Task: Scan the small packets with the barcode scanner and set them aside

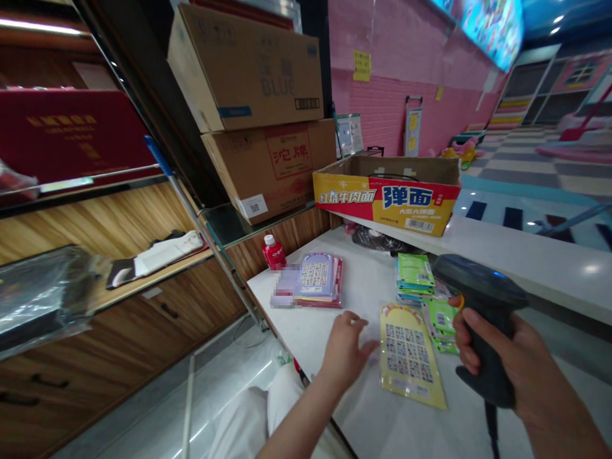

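Note:
My right hand [502, 350] is wrapped round the grip of a black barcode scanner [480, 299], held above the white counter [363, 408] with its head pointing left. My left hand [345, 347] rests on the counter with its fingers apart, its thumb just touching the left edge of a yellow sticker sheet packet [411, 363]. That packet lies flat between my two hands. A pile of green packets [415, 274] sits just beyond it, under the scanner's head.
A stack of pink and purple sticker packets [318, 280] and a red bottle [273, 253] lie at the counter's far left. An open yellow and red carton [387, 197] stands on the raised ledge. Cardboard boxes [248, 64] fill the shelf at left.

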Demonstrator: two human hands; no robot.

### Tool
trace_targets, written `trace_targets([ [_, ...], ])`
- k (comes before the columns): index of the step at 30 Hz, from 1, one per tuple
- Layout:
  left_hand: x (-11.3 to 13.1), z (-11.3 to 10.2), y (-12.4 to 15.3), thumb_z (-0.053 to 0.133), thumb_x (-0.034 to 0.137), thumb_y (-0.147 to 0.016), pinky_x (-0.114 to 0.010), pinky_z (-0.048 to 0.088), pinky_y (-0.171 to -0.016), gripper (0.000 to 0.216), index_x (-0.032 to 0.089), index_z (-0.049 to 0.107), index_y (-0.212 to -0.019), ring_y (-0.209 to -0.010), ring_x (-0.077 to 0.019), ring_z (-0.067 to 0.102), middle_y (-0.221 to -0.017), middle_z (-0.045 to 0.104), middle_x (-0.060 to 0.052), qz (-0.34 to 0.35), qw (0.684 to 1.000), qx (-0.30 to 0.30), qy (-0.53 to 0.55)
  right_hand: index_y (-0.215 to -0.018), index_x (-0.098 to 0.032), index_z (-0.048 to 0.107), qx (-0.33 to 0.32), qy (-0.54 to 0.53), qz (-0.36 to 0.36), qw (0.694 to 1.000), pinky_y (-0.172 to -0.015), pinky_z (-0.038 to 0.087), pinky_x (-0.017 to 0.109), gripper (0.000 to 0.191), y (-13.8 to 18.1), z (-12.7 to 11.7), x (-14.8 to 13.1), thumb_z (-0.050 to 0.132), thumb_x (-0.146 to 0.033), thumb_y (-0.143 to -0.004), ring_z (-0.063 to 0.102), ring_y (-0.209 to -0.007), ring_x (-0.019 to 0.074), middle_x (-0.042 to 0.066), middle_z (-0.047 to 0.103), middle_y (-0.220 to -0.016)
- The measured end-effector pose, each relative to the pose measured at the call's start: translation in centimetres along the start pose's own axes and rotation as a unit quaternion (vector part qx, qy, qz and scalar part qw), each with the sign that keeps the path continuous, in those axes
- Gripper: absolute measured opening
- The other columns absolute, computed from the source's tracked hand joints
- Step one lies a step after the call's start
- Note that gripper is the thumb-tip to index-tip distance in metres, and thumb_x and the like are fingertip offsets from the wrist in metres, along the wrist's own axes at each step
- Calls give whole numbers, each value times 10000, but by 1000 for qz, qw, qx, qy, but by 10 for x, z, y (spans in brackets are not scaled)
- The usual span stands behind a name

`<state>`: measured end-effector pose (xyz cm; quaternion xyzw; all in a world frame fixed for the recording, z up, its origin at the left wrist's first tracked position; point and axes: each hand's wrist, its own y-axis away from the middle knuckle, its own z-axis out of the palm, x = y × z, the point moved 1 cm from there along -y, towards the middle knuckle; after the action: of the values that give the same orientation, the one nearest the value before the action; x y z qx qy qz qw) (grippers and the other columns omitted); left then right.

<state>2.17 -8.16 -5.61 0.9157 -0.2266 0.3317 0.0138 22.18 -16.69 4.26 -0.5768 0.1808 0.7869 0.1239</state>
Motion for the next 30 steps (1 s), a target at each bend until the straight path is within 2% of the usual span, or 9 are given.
trace_targets([
  [3, -33, -43, -23, 600, 261, -834, -374, 423, -913, 199, 163, 644, -1001, -1000, -246, 552, -1022, 593, -106, -74, 981, 143, -104, -929, -216, 590, -2, 4, 10, 1000, -324, 381, 179, 406, 0, -1, 2, 800, -431, -655, 452, -353, 77, -61, 555, -546],
  [6, -67, -79, -41, 619, 312, -825, -382, 408, -910, 311, 149, 588, -1088, -1033, -273, 547, -1045, 575, -126, -187, 936, 227, -196, -948, -223, 596, -6, 6, 18, 1000, -329, 383, 184, 425, -2, -3, 4, 800, -442, -647, 452, -359, 80, -60, 553, -549],
  [10, -99, -96, -52, 705, 442, -743, -347, 423, -853, 511, 122, 542, -1108, -985, -269, 588, -1066, 578, -148, -263, 928, 188, -186, -909, -231, 590, -5, 23, 38, 999, -328, 393, 201, 446, -5, -6, 8, 819, -457, -601, 467, -356, 95, -54, 570, -541],
  [13, -110, -95, -53, 747, 387, -708, -298, 437, -787, 527, 127, 525, -1109, -928, -227, 614, -1078, 588, -138, -270, 941, 162, -126, -919, -232, 590, -7, 30, 46, 998, -330, 401, 207, 448, -7, -7, 12, 810, -469, -609, 474, -362, 99, -58, 570, -543],
  [17, -115, -96, -52, 803, 305, -626, -276, 440, -722, 544, 144, 534, -1071, -874, -205, 620, -989, 619, -96, -278, 939, 193, -67, -914, -216, 592, -10, 37, 50, 998, -333, 411, 214, 453, -8, -7, 16, 810, -471, -610, 482, -377, 105, -56, 563, -545],
  [21, -117, -104, -52, 846, 217, -514, -245, 405, -570, 517, 146, 568, -944, -634, -150, 579, -710, 592, -4, -296, 920, 235, 101, -912, -216, 582, -27, 42, 51, 997, -327, 410, 213, 454, -7, -5, 16, 807, -477, -616, 475, -371, 102, -56, 556, -544],
  [24, -115, -108, -50, 850, 219, -494, -209, 336, -452, 390, 144, 566, -750, -436, -83, 465, -511, 491, 56, -324, 869, 154, 341, -882, -213, 575, -41, 61, 54, 996, -329, 406, 204, 434, -3, 2, 16, 794, -492, -632, 465, -358, 91, -57, 552, -526],
  [27, -106, -107, -45, 859, 194, -471, -194, 403, -453, 372, 146, 550, -673, -449, -75, 516, -539, 559, 25, -316, 802, 76, 501, -870, -203, 577, -45, 74, 49, 995, -317, 384, 184, 418, 3, 13, 17, 776, -499, -653, 432, -328, 67, -68, 540, -508],
  [30, -96, -100, -37, 861, 192, -467, -234, 525, -580, 400, 144, 581, -748, -606, -121, 635, -706, 670, -29, -262, 781, 123, 553, -872, -199, 558, -67, 75, 46, 994, -295, 355, 175, 425, 11, 25, 23, 761, -504, -658, 417, -295, 59, -78, 531, -496],
])
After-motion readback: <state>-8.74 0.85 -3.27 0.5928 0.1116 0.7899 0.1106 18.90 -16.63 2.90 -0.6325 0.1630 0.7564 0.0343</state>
